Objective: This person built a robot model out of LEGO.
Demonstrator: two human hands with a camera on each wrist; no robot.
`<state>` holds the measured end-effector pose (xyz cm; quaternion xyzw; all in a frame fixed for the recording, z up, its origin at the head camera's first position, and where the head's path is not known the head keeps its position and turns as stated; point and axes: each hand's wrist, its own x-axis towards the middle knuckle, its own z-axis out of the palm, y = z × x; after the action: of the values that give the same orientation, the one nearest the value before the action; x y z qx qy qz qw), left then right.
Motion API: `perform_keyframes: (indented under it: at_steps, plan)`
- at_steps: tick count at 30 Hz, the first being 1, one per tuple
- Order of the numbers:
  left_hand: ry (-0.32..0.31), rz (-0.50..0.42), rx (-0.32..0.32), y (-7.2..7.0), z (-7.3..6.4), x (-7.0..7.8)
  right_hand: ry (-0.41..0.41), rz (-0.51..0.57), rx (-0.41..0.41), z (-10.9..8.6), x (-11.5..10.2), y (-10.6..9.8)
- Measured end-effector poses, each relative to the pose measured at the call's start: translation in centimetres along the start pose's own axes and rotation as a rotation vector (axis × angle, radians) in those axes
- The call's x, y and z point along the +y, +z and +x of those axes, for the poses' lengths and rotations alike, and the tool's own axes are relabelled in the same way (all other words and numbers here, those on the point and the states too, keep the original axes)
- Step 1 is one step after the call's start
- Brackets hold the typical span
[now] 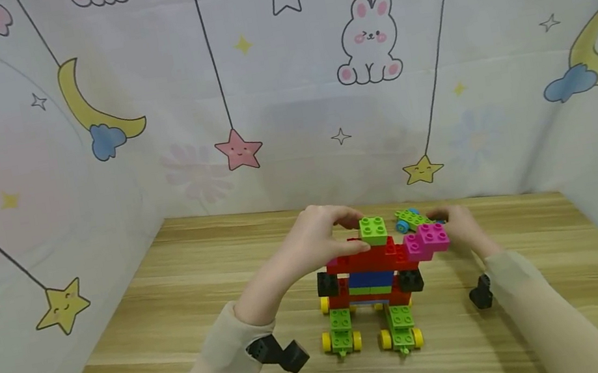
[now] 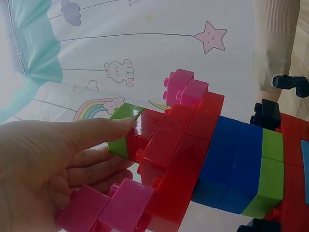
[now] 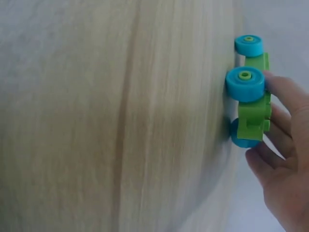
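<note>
A toy figure of building bricks [image 1: 367, 259] stands on the table, with red bricks above, a blue and green middle, pink bricks [image 1: 432, 238] at the side and green wheeled feet [image 1: 401, 326]. My left hand [image 1: 319, 236] pinches the lime green brick [image 1: 374, 232] at its very top. In the left wrist view the thumb lies on that green brick [image 2: 118, 140], its other fingers behind. Farther back on the right, my right hand [image 1: 460, 229] holds a green wheeled base [image 1: 413, 217] by its end. Blue wheels [image 3: 245, 83] show in the right wrist view, close to the wood.
The wooden table [image 1: 232, 356] meets a white cloth backdrop [image 1: 290, 95] printed with stars, moons and rabbits. Black wrist-worn devices show at the left cuff [image 1: 279, 353] and beside the right cuff [image 1: 481, 292]. The figure stands between the two forearms.
</note>
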<state>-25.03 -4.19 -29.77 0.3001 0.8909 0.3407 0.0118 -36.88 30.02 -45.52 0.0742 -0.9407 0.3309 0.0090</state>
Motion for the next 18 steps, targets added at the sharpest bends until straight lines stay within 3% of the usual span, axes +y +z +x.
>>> perform_keyframes:
  at_steps: [18]
  plan:
    - [0.012,0.01,0.004,0.02,0.02,-0.04,0.015,-0.027,-0.047,0.13,-0.62,0.44]
